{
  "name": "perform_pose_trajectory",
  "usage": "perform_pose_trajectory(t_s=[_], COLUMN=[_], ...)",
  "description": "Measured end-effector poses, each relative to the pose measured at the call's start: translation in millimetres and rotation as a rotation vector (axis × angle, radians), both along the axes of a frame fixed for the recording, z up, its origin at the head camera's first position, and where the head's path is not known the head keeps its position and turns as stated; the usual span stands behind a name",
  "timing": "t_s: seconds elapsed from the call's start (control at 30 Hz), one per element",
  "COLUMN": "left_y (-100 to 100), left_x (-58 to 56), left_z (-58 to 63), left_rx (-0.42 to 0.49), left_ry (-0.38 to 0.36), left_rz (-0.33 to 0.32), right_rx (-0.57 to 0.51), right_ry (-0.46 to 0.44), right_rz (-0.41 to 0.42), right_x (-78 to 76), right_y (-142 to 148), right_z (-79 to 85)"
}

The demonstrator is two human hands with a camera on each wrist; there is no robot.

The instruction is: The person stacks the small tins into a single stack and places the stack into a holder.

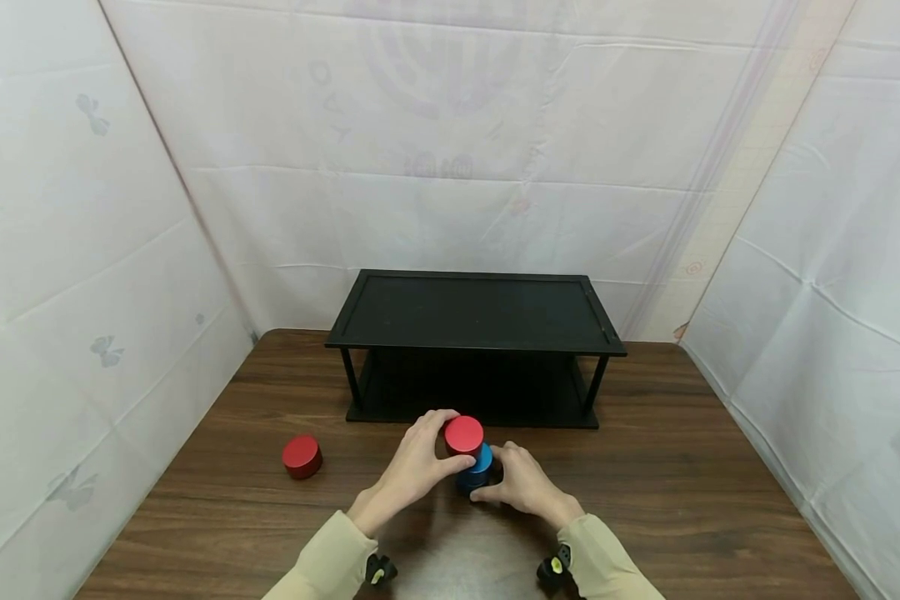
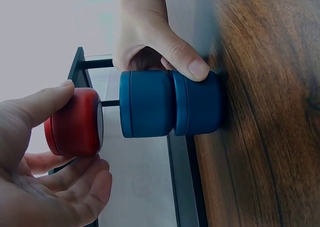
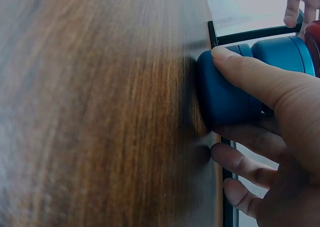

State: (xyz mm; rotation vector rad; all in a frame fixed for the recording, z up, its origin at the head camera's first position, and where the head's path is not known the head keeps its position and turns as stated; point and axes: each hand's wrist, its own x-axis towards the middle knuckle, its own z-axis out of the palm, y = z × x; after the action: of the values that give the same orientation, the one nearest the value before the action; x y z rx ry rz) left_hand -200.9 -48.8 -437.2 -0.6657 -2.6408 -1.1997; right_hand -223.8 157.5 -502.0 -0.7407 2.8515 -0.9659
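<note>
My left hand (image 1: 412, 458) grips a small round red tin (image 2: 75, 122), thumb and fingers on its sides. In the left wrist view a gap shows between this tin and the stack of two blue tins under it. The upper blue tin (image 2: 147, 104) sits on the lower blue tin (image 2: 200, 109), which stands on the wooden table. Thumb and fingers of my right hand (image 1: 523, 482) are wrapped around the lower blue tin, low by the tabletop. Another red tin (image 1: 302, 457) stands on the table to the left, apart from both hands.
Behind the hands stands a black two-level rack (image 1: 474, 312), its lower shelf close to the tins. White sheets (image 1: 450, 150) hang at the back and on both sides of the brown table (image 1: 690, 500). A dark band with a small device sits at each wrist.
</note>
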Motion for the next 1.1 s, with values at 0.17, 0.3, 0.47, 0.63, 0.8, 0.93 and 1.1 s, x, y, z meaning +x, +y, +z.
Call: perform_pose_trajectory(t_s=[0.17, 0.3, 0.47, 0.63, 0.8, 0.93, 1.1], left_y=[1.7, 3.3, 4.8, 5.8, 6.6, 7.0, 7.9], left_x=[-0.4, 0.1, 0.1, -0.1, -0.6, -0.7, -0.9], left_z=[-1.4, -1.9, -1.4, -1.5, -2.7, -3.6, -4.3], left_rx=[-0.006, -0.003, -0.001, -0.003, -0.007, -0.007, -0.009], left_ry=[-0.007, -0.013, -0.026, -0.031, -0.032, -0.036, -0.036], left_rz=[-0.010, -0.017, -0.022, -0.026, -0.034, -0.035, -0.037], right_rx=[-0.007, -0.006, -0.008, -0.008, -0.009, -0.011, -0.016], right_ry=[0.005, 0.015, 0.010, 0.010, 0.010, 0.011, 0.013], right_rz=[0.006, 0.006, 0.003, 0.000, 0.003, 0.005, 0.007], right_x=[0.3, 0.8, 0.9, 0.9, 1.3, 1.6, 1.3], right_y=[0.5, 0.5, 0.8, 0.9, 0.7, 0.4, 0.1], right_z=[-0.9, -1.6, -1.7, -1.7, -1.9, -2.0, -2.3])
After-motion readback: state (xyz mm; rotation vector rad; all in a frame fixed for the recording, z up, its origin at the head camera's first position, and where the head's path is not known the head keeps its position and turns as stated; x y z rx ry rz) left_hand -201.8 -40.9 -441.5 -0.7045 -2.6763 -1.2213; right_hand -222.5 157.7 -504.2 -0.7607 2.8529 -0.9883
